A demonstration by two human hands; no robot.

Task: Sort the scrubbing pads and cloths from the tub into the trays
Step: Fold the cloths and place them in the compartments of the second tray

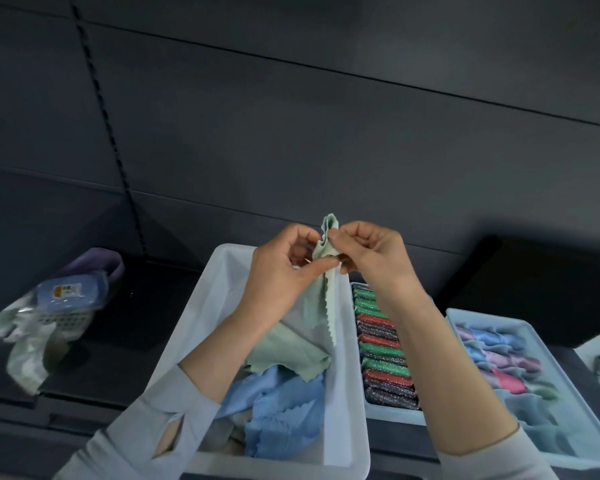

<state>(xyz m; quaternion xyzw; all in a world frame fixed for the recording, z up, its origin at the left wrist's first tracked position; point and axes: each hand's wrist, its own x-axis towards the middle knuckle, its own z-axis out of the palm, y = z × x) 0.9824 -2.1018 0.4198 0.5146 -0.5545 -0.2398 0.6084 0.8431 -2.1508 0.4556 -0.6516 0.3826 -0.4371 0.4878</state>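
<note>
Nearest the camera, the tub holds loose blue cloths and a pale green one. Above it, the left hand and right hand each pinch the top of a green cloth, which hangs bunched between them over the tub. This looks like the straightening or folding step before placing. To the right sit the pad tray, packed with glittery scrubbing pads, and beyond it the cloth tray with rolled cloths. The next move probably calls for folding it small and carrying it right, past the pads, to the cloth tray.
</note>
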